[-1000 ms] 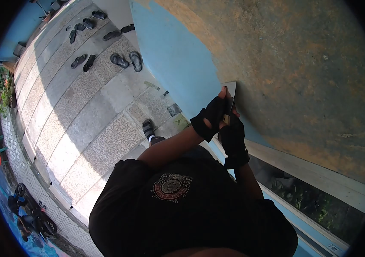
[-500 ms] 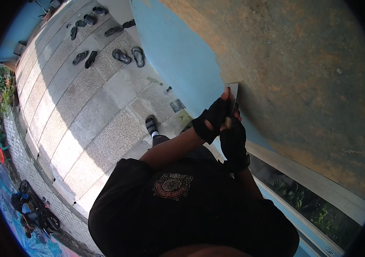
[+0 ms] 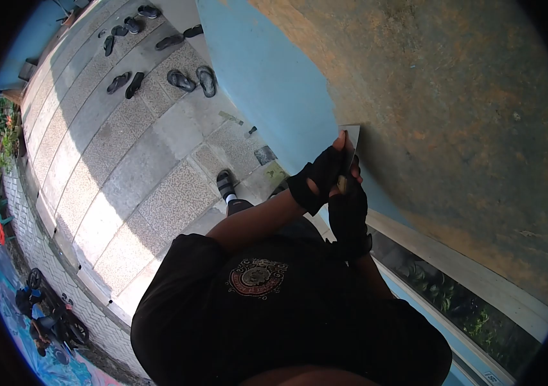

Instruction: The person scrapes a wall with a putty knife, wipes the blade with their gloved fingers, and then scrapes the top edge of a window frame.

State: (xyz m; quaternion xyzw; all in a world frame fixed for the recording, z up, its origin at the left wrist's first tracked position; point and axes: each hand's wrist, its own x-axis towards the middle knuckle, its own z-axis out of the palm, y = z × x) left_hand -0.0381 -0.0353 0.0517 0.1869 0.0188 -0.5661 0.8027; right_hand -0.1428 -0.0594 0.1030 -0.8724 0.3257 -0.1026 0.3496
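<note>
Both my hands wear black fingerless gloves and grip one metal scraper [image 3: 351,140]. My left hand [image 3: 317,176] wraps its upper part, thumb up along the blade. My right hand [image 3: 349,207] closes on the handle just below. The flat blade rests against the wall [image 3: 454,122], at the line where blue paint [image 3: 267,83] meets the bare brownish surface.
Several pairs of sandals [image 3: 187,78] lie on the tiled floor [image 3: 126,167] to the left. My foot [image 3: 225,185] stands near the wall base. A window frame [image 3: 467,270] runs below the wall at right. Motorbikes [image 3: 52,321] are parked lower left, past the floor's edge.
The scraper and both hands have edged slightly up along the wall; the view has shifted a little.
</note>
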